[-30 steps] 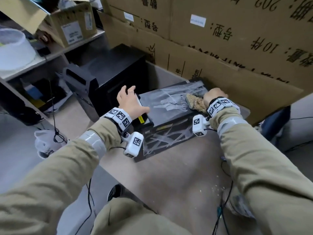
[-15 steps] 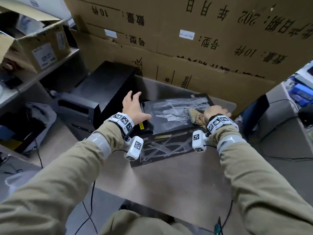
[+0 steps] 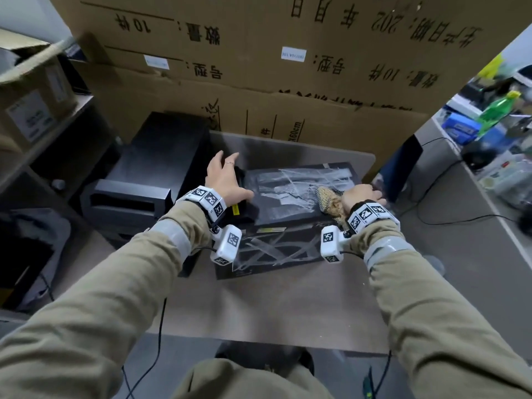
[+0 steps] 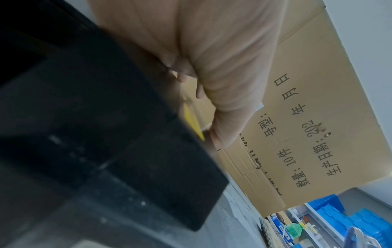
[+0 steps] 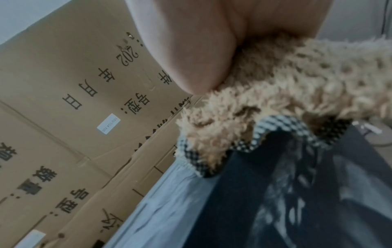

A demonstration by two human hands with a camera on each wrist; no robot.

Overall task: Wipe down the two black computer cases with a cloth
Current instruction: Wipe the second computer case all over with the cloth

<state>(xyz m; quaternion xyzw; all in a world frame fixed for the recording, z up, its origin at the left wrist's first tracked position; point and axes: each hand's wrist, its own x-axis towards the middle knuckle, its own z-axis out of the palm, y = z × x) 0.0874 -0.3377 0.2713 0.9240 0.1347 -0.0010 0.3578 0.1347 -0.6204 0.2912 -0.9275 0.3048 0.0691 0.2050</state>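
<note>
One black computer case (image 3: 299, 191) lies on the table, its top and front streaked with grey smears. My left hand (image 3: 226, 180) rests flat on its left end, fingers spread and straight, beside a yellow sticker (image 3: 235, 209). My right hand (image 3: 361, 194) grips a tan fluffy cloth (image 3: 329, 201) with a checked edge and presses it on the case's right end. In the right wrist view the thumb (image 5: 191, 50) pins the cloth (image 5: 286, 100) to the case (image 5: 275, 201). A second black case (image 3: 161, 156) stands lower, left of the table.
Large cardboard boxes (image 3: 288, 82) wall off the back of the brown table (image 3: 288, 312). A shelf with a carton (image 3: 34, 110) is at left. At right stands a dark panel (image 3: 403, 165), with cables (image 3: 449, 217) and a green bottle (image 3: 498, 108) beyond.
The head view has swung to the right and up. Both hands stay about where they were on the case, the right one still on the cloth.
</note>
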